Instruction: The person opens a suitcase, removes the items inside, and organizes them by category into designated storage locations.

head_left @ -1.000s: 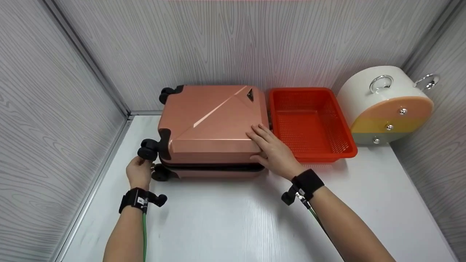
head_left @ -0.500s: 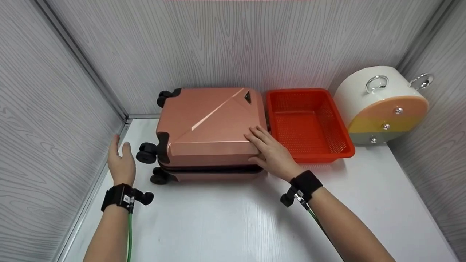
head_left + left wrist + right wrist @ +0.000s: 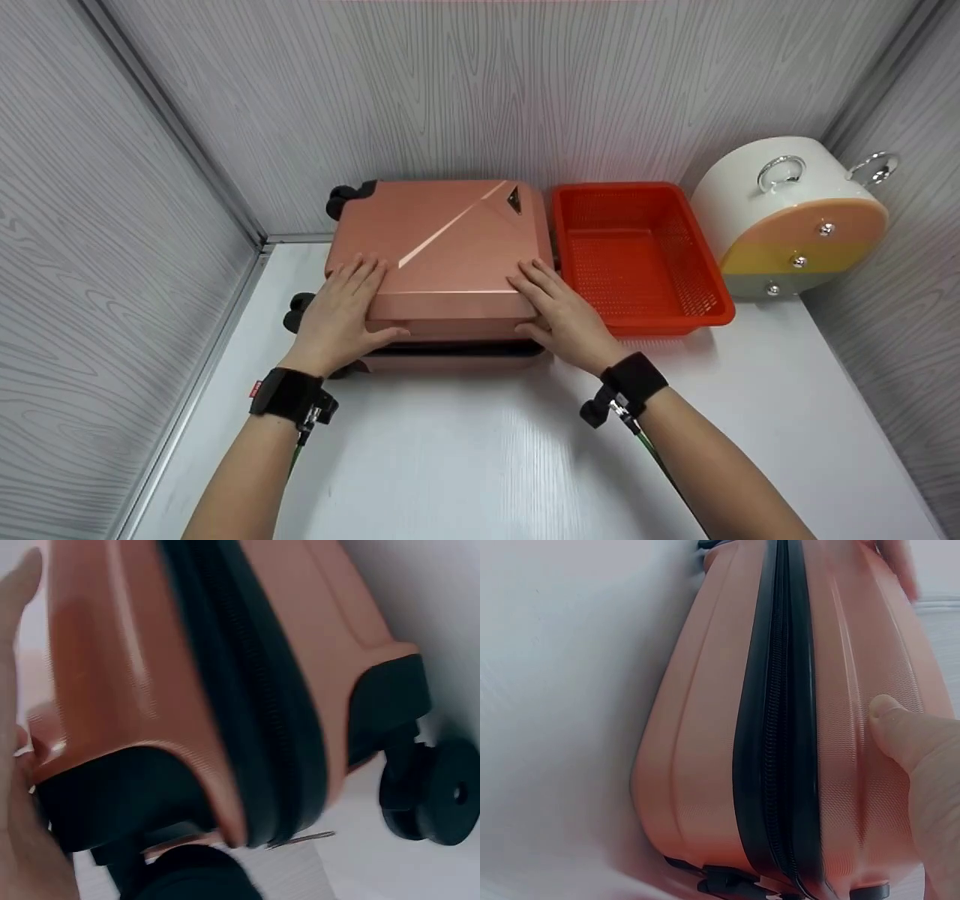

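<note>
A rose-pink hard-shell suitcase [image 3: 457, 247] lies flat on the white table, its wheels toward the left. My left hand [image 3: 337, 311] rests over its near left corner, fingers extended on the top and thumb along the front side. On the near right corner lies my right hand [image 3: 562, 311], with straight fingers on the top and the thumb against the front side. In the right wrist view a dark zipper band [image 3: 776, 712] runs along the suitcase's side. A black wheel [image 3: 442, 791] and a black corner guard [image 3: 390, 694] show in the left wrist view.
A red plastic basket [image 3: 637, 255] stands right beside the suitcase. Farther right is a white rounded drawer box [image 3: 795, 217] with striped front and silver ring handles. Grey wood-grain walls [image 3: 465, 90] enclose the back and sides of the table [image 3: 465, 450].
My left hand has let go of the near wheel, swung out to the left, then come onto the suitcase's near left corner. The right hand stays in place.
</note>
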The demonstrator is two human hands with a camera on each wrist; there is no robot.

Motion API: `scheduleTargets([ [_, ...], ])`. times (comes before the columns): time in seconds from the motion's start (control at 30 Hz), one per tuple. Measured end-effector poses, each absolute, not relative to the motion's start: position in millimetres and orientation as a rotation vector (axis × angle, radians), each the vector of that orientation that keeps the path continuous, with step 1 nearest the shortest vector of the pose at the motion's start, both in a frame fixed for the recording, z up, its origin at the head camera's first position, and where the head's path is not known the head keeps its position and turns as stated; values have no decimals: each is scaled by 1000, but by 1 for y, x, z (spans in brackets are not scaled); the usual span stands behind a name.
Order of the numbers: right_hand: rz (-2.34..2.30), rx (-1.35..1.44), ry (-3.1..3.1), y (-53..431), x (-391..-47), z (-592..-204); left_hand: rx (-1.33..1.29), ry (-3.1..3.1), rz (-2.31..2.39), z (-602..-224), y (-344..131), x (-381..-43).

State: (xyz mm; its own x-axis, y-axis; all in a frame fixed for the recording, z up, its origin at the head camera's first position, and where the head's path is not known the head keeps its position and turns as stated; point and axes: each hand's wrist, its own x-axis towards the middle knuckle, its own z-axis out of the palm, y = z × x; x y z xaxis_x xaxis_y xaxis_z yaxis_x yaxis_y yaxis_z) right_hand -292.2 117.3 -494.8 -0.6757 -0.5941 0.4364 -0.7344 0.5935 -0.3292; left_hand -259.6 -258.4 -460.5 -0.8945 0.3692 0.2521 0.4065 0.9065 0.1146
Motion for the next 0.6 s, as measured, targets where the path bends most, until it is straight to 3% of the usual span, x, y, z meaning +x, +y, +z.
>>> scheduleTargets([
  [0.6, 573, 1143, -2599, 128, -302, -494, -496, -2861, -207, -465, -239, -246],
])
